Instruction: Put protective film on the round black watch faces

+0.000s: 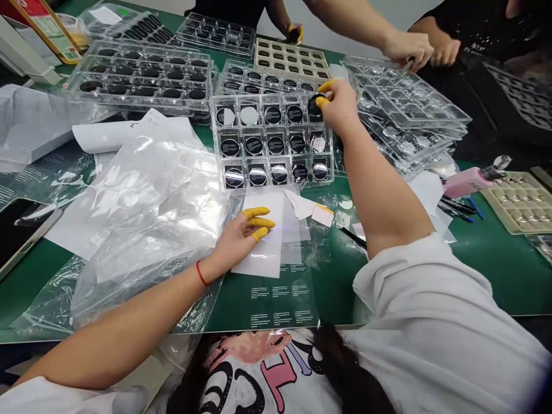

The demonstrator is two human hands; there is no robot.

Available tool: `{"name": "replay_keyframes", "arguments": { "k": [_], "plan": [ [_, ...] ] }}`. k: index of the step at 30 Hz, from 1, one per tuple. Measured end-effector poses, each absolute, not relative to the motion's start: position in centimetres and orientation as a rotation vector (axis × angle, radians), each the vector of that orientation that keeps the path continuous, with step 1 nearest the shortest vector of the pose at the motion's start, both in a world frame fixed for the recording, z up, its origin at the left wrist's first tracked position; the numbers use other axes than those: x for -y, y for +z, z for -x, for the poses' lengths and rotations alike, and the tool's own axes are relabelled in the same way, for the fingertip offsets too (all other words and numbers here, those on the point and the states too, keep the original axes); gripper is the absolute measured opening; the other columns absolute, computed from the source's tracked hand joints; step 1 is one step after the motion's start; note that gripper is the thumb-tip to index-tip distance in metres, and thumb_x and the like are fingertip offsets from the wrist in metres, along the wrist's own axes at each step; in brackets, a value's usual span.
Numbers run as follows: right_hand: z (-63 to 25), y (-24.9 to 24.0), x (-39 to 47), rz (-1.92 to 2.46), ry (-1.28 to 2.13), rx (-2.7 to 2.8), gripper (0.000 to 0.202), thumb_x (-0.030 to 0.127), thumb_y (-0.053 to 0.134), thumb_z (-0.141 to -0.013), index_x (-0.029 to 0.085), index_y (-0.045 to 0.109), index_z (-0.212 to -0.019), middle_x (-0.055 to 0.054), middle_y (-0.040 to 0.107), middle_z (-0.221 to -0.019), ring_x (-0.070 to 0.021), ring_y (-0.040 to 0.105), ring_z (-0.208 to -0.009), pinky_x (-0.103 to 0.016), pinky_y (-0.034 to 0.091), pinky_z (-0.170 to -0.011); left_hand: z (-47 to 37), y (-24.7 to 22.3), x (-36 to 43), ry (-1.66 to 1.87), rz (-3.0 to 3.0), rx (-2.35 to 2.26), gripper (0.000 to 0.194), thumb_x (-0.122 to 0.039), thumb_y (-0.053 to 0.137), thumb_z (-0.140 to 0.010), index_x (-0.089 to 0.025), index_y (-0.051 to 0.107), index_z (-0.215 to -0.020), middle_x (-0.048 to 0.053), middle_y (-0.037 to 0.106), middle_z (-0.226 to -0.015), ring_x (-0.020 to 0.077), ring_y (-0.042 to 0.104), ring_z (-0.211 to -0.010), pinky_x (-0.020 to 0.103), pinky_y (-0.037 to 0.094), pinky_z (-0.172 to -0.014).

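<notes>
Your right hand pinches a round black disc, seemingly unseated, at the far-right corner of the clear plastic compartmented tray; leftward and nearer, other round discs already sit. Your left hand rests loose-fingered, gripping nothing.

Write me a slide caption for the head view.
Right hand holds a dark disc at the far right corner of a clear tray; left hand over a white sheet.

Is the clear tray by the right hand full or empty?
Full or nearly so: the clear tray shows round discs in most compartments; the right hand pinches a dark disc.
</notes>
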State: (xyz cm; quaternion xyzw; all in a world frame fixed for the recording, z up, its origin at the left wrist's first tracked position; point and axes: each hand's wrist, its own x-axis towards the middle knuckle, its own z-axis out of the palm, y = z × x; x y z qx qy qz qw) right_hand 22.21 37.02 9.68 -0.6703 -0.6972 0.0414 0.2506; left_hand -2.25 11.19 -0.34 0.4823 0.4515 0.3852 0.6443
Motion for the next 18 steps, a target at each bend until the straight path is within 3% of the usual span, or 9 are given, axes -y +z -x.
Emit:
{"name": "replay_keyframes", "arguments": {
  "k": [3, 6, 10, 13, 15, 18],
  "plan": [
    [-23.2, 8.9, -37.2, 1.845, 0.080, 1.950, 0.033, 0.033, 0.058, -0.097, 0.015, 0.061, -0.124, -0.006, 0.063, -0.118, -0.0118, 0.055, -0.097, -0.032, 0.045, -0.097, 2.4, -0.4, -11.2, 0.889, -1.064, -1.019, 0.040, -0.032, 0.071, -0.084, -0.018, 0.059, -0.120, 0.009, 0.075, -0.108, 0.0205, 0.071, -0.106, 0.045, 0.052, -0.107],
    [-23.6, 9.1, -35.1, 1.812, -0.010, 2.020, 0.031, 0.028, 0.054, -0.099, 0.014, 0.060, -0.126, -0.010, 0.051, -0.139, -0.0163, 0.051, -0.117, -0.039, 0.037, -0.109, 2.4, -0.2, -11.1, 0.887, -1.094, -1.033, 0.032, -0.036, 0.068, -0.086, -0.017, 0.064, -0.112, 0.010, 0.072, -0.116, 0.0210, 0.070, -0.109, 0.044, 0.051, -0.108],
    [-23.6, 9.2, -32.2, 1.811, 0.035, 2.273, 0.022, 0.016, 0.061, -0.091, 0.013, 0.068, -0.111, -0.012, 0.063, -0.123, -0.0253, 0.058, -0.111, -0.044, 0.044, -0.100, 2.2, 0.0, -11.2, 0.838, -1.168, -1.038, 0.029, -0.039, 0.066, -0.088, -0.017, 0.067, -0.107, 0.011, 0.073, -0.116, 0.0219, 0.069, -0.111, 0.045, 0.051, -0.109],
    [-23.5, 8.5, -31.6, 1.864, 0.009, 2.468, 0.037, 0.010, 0.070, -0.080, 0.013, 0.065, -0.117, -0.016, 0.063, -0.125, -0.0313, 0.060, -0.110, -0.046, 0.047, -0.093, 2.0, 0.4, -11.4, 0.838, -1.122, -1.017, 0.034, -0.040, 0.072, -0.083, -0.016, 0.067, -0.107, 0.011, 0.073, -0.116, 0.0223, 0.070, -0.110, 0.046, 0.051, -0.109],
    [-23.4, 8.3, -31.8, 1.911, -0.032, 2.472, 0.034, 0.011, 0.068, -0.080, 0.010, 0.065, -0.115, -0.017, 0.061, -0.126, -0.0288, 0.060, -0.110, -0.044, 0.046, -0.094, 2.0, 0.7, -11.5, 0.855, -1.053, -1.001, 0.038, -0.040, 0.076, -0.079, -0.016, 0.066, -0.106, 0.011, 0.074, -0.112, 0.0221, 0.071, -0.108, 0.045, 0.052, -0.109],
    [-23.3, 8.6, -31.2, 1.920, -0.091, 2.352, 0.010, 0.014, 0.065, -0.084, 0.007, 0.068, -0.089, -0.015, 0.063, -0.117, -0.0249, 0.059, -0.109, -0.043, 0.043, -0.098, 2.2, 1.0, -11.5, 0.869, -0.941, -0.956, 0.039, -0.038, 0.079, -0.077, -0.016, 0.066, -0.106, 0.009, 0.076, -0.106, 0.0211, 0.073, -0.104, 0.043, 0.055, -0.105]
  ]
}}
